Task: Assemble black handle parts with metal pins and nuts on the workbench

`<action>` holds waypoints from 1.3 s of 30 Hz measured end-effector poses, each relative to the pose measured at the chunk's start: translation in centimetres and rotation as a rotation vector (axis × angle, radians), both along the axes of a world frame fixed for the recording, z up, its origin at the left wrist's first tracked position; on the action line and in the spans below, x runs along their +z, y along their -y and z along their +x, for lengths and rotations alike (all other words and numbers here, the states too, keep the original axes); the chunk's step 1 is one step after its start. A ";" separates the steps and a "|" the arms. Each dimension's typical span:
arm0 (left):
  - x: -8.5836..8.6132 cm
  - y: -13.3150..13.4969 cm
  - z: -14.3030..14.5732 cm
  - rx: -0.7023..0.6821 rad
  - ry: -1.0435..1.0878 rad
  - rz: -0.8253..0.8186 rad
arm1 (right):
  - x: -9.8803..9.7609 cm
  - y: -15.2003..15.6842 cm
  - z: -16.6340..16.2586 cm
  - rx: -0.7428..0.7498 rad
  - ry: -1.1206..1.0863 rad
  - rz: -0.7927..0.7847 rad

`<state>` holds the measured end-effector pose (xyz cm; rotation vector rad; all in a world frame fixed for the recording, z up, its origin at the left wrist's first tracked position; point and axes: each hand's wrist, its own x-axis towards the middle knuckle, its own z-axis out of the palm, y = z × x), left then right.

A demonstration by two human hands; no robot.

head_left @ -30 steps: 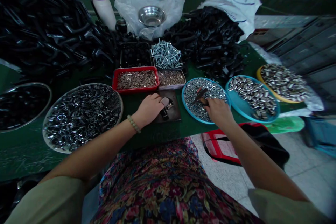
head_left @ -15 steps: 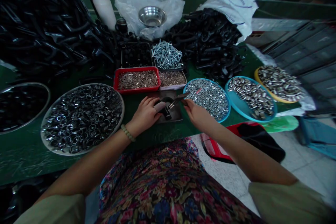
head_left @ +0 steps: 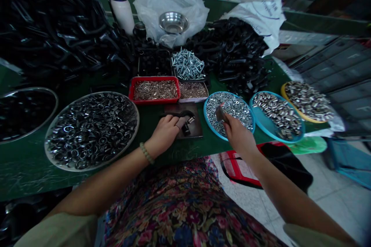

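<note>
On a flat metal plate (head_left: 195, 131) at the front of the bench lies a black curved plastic part (head_left: 187, 115) with a small silver metal piece at its right end. My left hand (head_left: 166, 129) is closed over the left side of this part and presses it on the plate. To the right, my right hand (head_left: 236, 131) grips a flat grey metal tool (head_left: 220, 113), whose exact kind I cannot make out. It hovers over the left part of a blue tray (head_left: 206, 117) of small silver nuts (head_left: 236, 106).
A large tray (head_left: 62, 166) of black rings stands at left. Behind the plate are a red tray (head_left: 155, 102) of pins and a heap of bolts (head_left: 188, 63). Black parts (head_left: 240, 54) pile up behind. Another blue tray (head_left: 278, 137) and a yellow tray (head_left: 307, 117) hold metal sleeves.
My right hand has moved right with the grey tool, away from the black part and over the nuts. My left hand stays on the part, its fingers lying flatter. The view has shifted slightly.
</note>
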<state>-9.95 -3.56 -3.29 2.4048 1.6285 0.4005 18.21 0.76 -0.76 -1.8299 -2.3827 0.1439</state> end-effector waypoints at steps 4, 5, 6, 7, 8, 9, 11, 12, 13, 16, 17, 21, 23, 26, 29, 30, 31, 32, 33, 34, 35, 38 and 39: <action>1.7 -0.9 0.3 0.036 0.263 -0.148 | -1.8 -0.7 3.8 0.016 0.256 0.158; 2.3 -1.4 0.3 0.042 0.388 -0.205 | -1.7 -1.5 3.9 0.047 0.241 0.210; 2.7 -1.9 0.2 0.051 0.507 -0.266 | -1.4 -2.5 3.5 0.085 0.201 0.254; 2.9 -2.3 0.1 0.066 0.586 -0.330 | -1.0 -3.7 2.7 0.125 0.147 0.285; 2.9 -2.5 0.0 0.093 0.605 -0.382 | -0.5 -5.2 1.6 0.175 0.090 0.292; 2.8 -2.6 -0.2 0.134 0.560 -0.409 | -0.1 -6.8 0.1 0.247 0.053 0.261; 2.4 -2.2 -0.5 0.217 0.341 -0.386 | 0.5 -10.2 -3.4 0.326 0.060 0.194; 2.2 -1.9 -0.7 0.234 0.215 -0.359 | 0.6 -11.8 -5.1 0.340 0.103 0.167; 2.2 -1.8 -1.0 0.237 0.105 -0.331 | 0.6 -13.3 -6.7 0.345 0.154 0.148; 3.2 -3.7 -1.3 0.217 -0.063 -0.223 | 0.1 -16.2 -9.9 0.348 0.269 0.110; 3.6 -5.2 -1.1 0.214 -0.082 -0.159 | -0.2 -16.7 -10.4 0.350 0.285 0.105; 4.4 -13.3 1.0 0.190 -0.161 0.078 | -0.5 -17.1 -10.8 0.348 0.291 0.121; 3.9 -16.6 2.2 0.180 -0.203 0.083 | -0.4 -17.0 -10.5 0.323 0.263 0.127; 2.6 -18.7 3.5 0.179 -0.221 0.062 | -0.5 -17.1 -10.1 0.305 0.181 0.101; 1.9 -18.7 3.7 0.184 -0.214 0.084 | -0.9 -17.4 -10.0 0.309 0.103 0.058; 1.8 -18.6 3.6 0.181 -0.213 0.096 | -1.0 -17.6 -10.1 0.306 0.087 0.050; 1.8 -18.5 3.6 0.174 -0.213 0.104 | -1.2 -17.7 -10.2 0.304 0.076 0.045; 1.8 -18.4 3.5 0.168 -0.213 0.106 | -1.3 -17.9 -10.3 0.305 0.068 0.043; 1.8 -18.4 3.5 0.164 -0.214 0.104 | -1.4 -18.0 -10.4 0.310 0.062 0.041; 1.9 -18.3 3.5 0.163 -0.213 0.097 | -1.5 -18.1 -10.5 0.319 0.053 0.038; 2.0 -18.3 3.5 0.164 -0.211 0.089 | -1.6 -18.2 -10.6 0.329 0.043 0.034; 2.1 -18.3 3.6 0.173 -0.197 0.090 | -1.6 -18.5 -10.6 0.346 0.011 0.019; 2.1 -18.2 3.6 0.172 -0.193 0.096 | -1.6 -18.5 -10.6 0.347 -0.001 0.014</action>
